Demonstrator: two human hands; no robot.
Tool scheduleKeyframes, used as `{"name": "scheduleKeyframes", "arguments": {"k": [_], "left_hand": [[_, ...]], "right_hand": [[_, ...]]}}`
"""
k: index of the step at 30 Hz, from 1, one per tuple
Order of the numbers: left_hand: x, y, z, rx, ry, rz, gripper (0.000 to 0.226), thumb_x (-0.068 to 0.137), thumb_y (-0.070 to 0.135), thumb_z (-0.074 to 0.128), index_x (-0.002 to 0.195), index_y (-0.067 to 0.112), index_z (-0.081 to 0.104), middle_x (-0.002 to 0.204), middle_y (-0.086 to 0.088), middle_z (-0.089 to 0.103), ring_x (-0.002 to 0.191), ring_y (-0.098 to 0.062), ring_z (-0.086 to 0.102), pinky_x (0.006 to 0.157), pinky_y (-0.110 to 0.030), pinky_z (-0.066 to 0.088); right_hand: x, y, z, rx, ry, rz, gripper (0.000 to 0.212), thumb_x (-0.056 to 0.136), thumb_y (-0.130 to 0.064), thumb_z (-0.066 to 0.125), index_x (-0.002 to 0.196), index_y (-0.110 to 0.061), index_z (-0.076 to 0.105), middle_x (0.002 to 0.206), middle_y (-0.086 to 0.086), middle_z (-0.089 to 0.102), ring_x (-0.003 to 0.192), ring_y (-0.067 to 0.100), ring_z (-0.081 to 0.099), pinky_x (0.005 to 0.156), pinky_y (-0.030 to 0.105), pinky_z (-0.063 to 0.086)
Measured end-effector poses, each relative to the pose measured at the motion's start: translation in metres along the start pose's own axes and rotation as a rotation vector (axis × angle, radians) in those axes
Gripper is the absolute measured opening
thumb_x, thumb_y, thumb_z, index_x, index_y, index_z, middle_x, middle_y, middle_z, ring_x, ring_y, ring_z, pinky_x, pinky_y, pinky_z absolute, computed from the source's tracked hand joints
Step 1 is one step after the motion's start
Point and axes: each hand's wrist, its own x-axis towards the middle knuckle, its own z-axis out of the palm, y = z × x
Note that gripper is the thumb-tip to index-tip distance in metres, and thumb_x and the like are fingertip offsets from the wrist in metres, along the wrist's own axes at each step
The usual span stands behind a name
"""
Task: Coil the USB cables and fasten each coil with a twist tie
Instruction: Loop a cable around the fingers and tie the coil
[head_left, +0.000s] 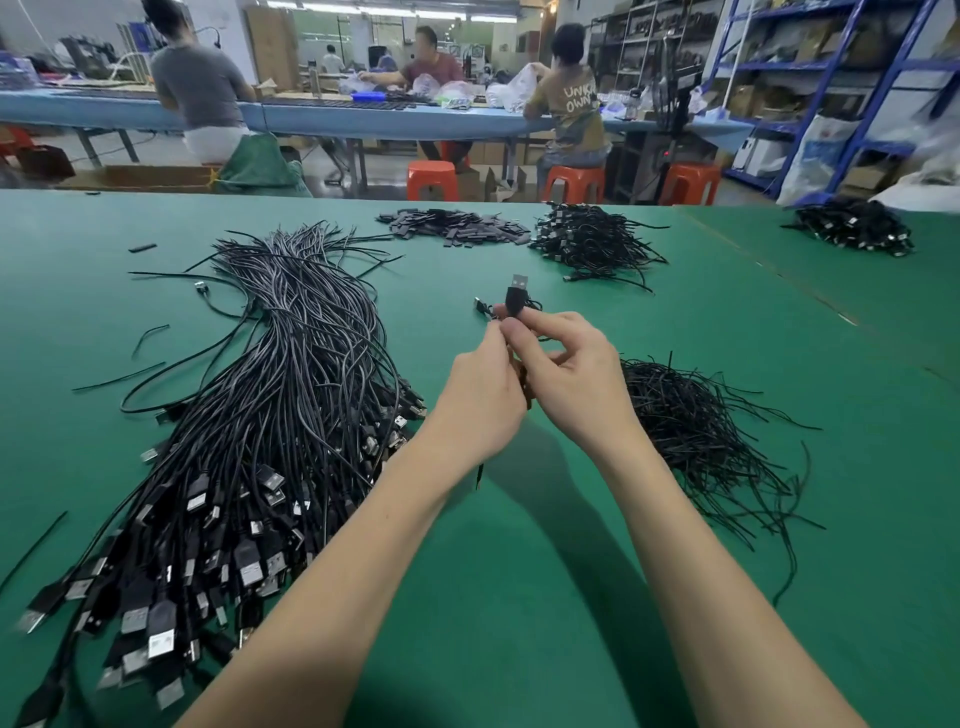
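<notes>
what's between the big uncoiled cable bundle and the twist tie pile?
In the head view: both hands, left hand and right hand, gripping one coiled cable above the green table, between cable bundle and twist tie pile.

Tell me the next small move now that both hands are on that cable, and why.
Probably twist the tie shut. Both the left hand and right hand pinch one small coiled cable, its USB plug sticking up. A finished pile lies beyond, so dropping it there would follow. The tie itself is hidden.
</notes>
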Motion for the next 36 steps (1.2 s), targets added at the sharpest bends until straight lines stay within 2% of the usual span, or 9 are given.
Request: {"name": "scheduleKeyframes", "arguments": {"k": [3,5,10,13,16,20,23,27,36], "left_hand": [[0.002,-0.003,0.004,0.062,-0.038,-0.005,0.027,0.104,0.012,0.032,0.127,0.006,0.046,0.098,-0.014,0.062,0.083,-0.033,0.055,0.064,-0.029,0.034],[0.003,-0.004,0.006,0.018,-0.062,0.002,0.022,0.105,0.016,0.033,0.121,0.007,0.045,0.098,-0.011,0.064,0.080,-0.029,0.056,0.060,-0.026,0.036],[0.006,-0.007,0.014,-0.409,-0.124,-0.147,0.008,0.108,0.025,0.030,0.103,0.020,0.033,0.082,-0.004,0.055,0.066,-0.015,0.048,0.064,-0.031,0.040],[0.005,-0.011,0.019,-0.598,-0.097,-0.217,0.014,0.107,0.016,0.031,0.094,0.019,0.034,0.080,-0.005,0.054,0.062,-0.010,0.047,0.052,-0.020,0.039],[0.007,-0.016,0.017,-0.841,-0.034,-0.302,0.016,0.107,0.008,0.033,0.092,0.015,0.034,0.076,-0.005,0.055,0.056,-0.009,0.045,0.045,-0.017,0.032],[0.011,-0.021,0.014,-1.015,0.079,-0.375,0.019,0.106,0.004,0.033,0.090,0.014,0.035,0.074,-0.004,0.052,0.053,-0.009,0.040,0.047,-0.020,0.033],[0.009,-0.023,0.015,-1.035,0.107,-0.421,0.019,0.106,0.005,0.035,0.090,0.015,0.037,0.075,-0.003,0.054,0.054,-0.010,0.042,0.052,-0.022,0.040],[0.006,-0.024,0.016,-0.996,0.066,-0.421,0.017,0.105,0.010,0.042,0.090,0.016,0.043,0.081,-0.002,0.056,0.059,-0.009,0.046,0.060,-0.026,0.045],[0.005,-0.019,0.017,-1.031,0.118,-0.407,0.015,0.106,0.008,0.039,0.093,0.014,0.042,0.079,-0.004,0.055,0.051,-0.007,0.043,0.053,-0.021,0.042]], "right_hand": [[0.004,-0.001,-0.005,-0.074,0.067,-0.042,0.018,0.091,-0.033,0.074,0.081,-0.048,0.072,0.091,-0.008,0.068,0.061,0.023,0.065,0.062,0.037,0.054],[0.005,-0.001,-0.007,-0.069,0.097,-0.001,0.010,0.088,-0.033,0.075,0.079,-0.035,0.076,0.082,-0.010,0.071,0.058,0.015,0.059,0.065,0.035,0.052],[0.005,0.002,-0.014,0.136,0.154,0.210,0.013,0.088,-0.028,0.077,0.079,-0.018,0.076,0.068,-0.007,0.066,0.046,0.017,0.055,0.064,0.032,0.045],[0.002,0.000,-0.015,0.168,0.114,0.213,0.013,0.092,-0.025,0.074,0.083,-0.015,0.074,0.066,-0.006,0.065,0.042,0.013,0.054,0.055,0.025,0.045],[0.004,-0.002,-0.030,0.307,-0.005,0.270,0.016,0.101,-0.027,0.062,0.099,-0.015,0.071,0.088,-0.001,0.073,0.052,0.012,0.063,0.050,0.022,0.050],[0.008,0.015,-0.064,-0.527,-0.102,0.227,0.015,0.094,-0.034,0.064,0.093,-0.025,0.077,0.079,-0.016,0.068,0.065,-0.001,0.063,0.061,0.012,0.044],[0.004,0.027,-0.066,-0.808,-0.212,0.331,0.010,0.086,-0.034,0.071,0.091,-0.030,0.079,0.091,-0.006,0.074,0.092,0.017,0.068,0.080,0.026,0.054],[0.000,0.037,-0.054,-0.944,-0.177,0.399,0.015,0.081,-0.037,0.076,0.095,-0.035,0.078,0.105,0.001,0.074,0.100,0.027,0.067,0.078,0.029,0.049],[-0.005,0.051,-0.046,-0.884,-0.063,0.403,0.015,0.081,-0.036,0.076,0.095,-0.031,0.072,0.105,-0.002,0.071,0.102,0.027,0.064,0.077,0.030,0.045]]}}
